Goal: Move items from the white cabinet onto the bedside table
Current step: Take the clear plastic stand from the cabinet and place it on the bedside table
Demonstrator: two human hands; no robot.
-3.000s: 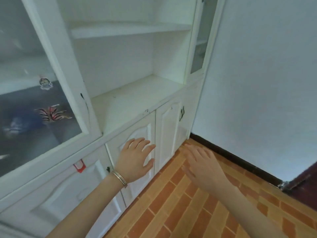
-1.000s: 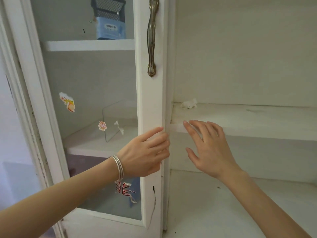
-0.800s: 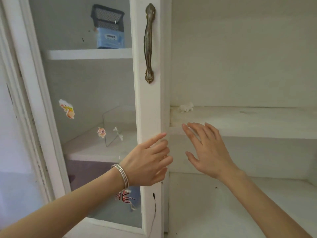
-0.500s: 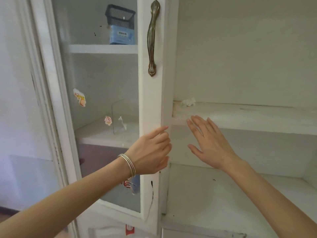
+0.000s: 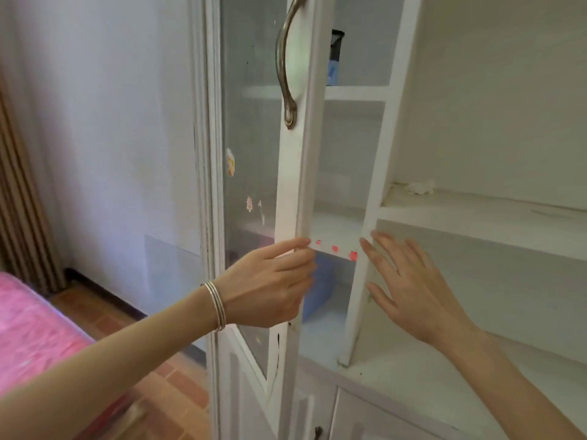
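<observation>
Left hand: Your left hand [image 5: 273, 281] gripped the free edge of the glass door [image 5: 254, 154], fingers curled round the frame and the index finger lying along it. Thin bangles [image 5: 216, 304] sat at the wrist.
Right hand: Your right hand [image 5: 409, 281] was released, fingers spread, just right of the upright post [image 5: 374, 185] of the white cabinet [image 5: 508, 106]. You could not tell whether it touched the post.
Door: It stood ajar, edge-on to you, with its metal handle [image 5: 286, 58] high above your left hand.
Gap: A narrow open slot ran between the door edge and the post, directly between your hands.
Task things: A black mesh basket [image 5: 337, 42] sat on a blue box [image 5: 332, 71] on the upper shelf, far above the gap, only a sliver showing past the door edge. A blurred blue object [image 5: 320, 290] lay just beyond your left fingertips.
Open bay: Right of your right hand, a shelf [image 5: 476, 217] ran rightward with a bare front edge. A crumpled white scrap [image 5: 419, 187] lay above that hand.
Left side: A pink bed [image 5: 28, 328] lay below your left forearm.
</observation>
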